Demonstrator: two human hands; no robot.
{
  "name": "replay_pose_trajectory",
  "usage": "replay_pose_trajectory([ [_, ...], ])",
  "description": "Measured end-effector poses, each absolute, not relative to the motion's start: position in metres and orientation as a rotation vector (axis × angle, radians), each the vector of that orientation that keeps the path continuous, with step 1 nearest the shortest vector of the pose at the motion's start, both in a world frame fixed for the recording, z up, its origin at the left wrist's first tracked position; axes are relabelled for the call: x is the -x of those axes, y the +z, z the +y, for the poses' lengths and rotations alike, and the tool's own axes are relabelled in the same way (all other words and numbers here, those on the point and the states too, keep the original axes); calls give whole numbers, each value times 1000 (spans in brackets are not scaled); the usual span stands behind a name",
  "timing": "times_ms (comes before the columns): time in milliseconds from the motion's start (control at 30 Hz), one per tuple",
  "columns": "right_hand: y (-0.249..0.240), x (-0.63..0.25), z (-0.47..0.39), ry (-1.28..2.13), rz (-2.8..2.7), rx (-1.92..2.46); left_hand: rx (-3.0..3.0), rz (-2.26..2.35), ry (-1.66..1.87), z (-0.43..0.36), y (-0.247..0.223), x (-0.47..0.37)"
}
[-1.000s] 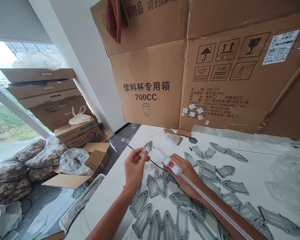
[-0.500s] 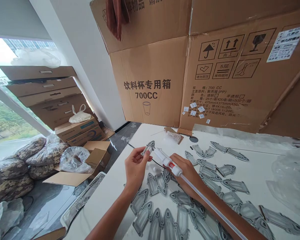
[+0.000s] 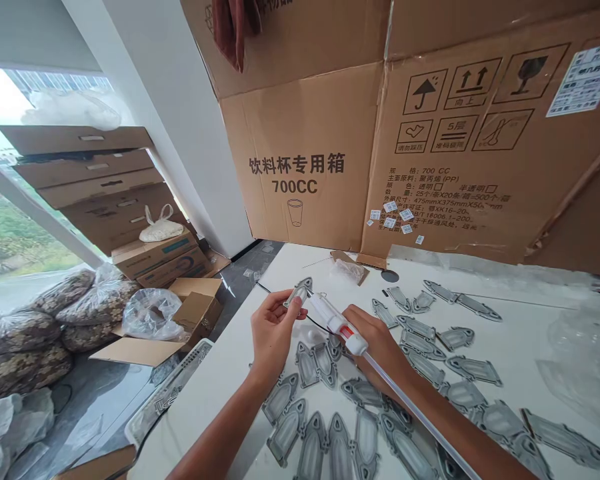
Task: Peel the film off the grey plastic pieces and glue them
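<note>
Between the thumb and fingers of my left hand (image 3: 276, 333) is a small grey boat-shaped plastic piece (image 3: 301, 291), its pointed end up. My right hand (image 3: 375, 337) is wrapped round a white hot glue gun (image 3: 334, 321) with a red part at its side. The gun's nozzle is at the right edge of the held piece; whether they touch I cannot tell. A long translucent glue stick (image 3: 415, 407) runs out of the gun's rear over my right forearm. Many similar grey pieces (image 3: 339, 445) lie on the white table below and to the right of my hands.
Large cardboard sheets (image 3: 300, 127) stand behind the white table (image 3: 180, 437). Clear plastic wrap (image 3: 580, 353) lies at the right. A white basket (image 3: 200, 350) sits beside the table's left edge, with an open carton (image 3: 200, 313) and stuffed bags (image 3: 25, 347) beyond. A black cord (image 3: 317, 325) crosses behind my hands.
The view has shifted slightly. Both hands keep their grips, and the glue gun's nozzle stays at the held piece, near its pointed end.
</note>
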State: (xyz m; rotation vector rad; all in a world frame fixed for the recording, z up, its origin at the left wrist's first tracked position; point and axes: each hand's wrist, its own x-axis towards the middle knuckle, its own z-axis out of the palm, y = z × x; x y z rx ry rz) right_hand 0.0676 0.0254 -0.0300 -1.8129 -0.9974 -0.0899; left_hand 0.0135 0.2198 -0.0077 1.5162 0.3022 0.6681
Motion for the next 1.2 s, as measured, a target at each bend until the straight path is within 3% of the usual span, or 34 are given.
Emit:
replay_pose_trajectory([
  [533,-17,-64,24,-336,-735,1690,-1487,376,641,223,-12,-17],
  [1200,3,-54,25,-182,-775,1657,-1488,355,581,220,-13,-17],
])
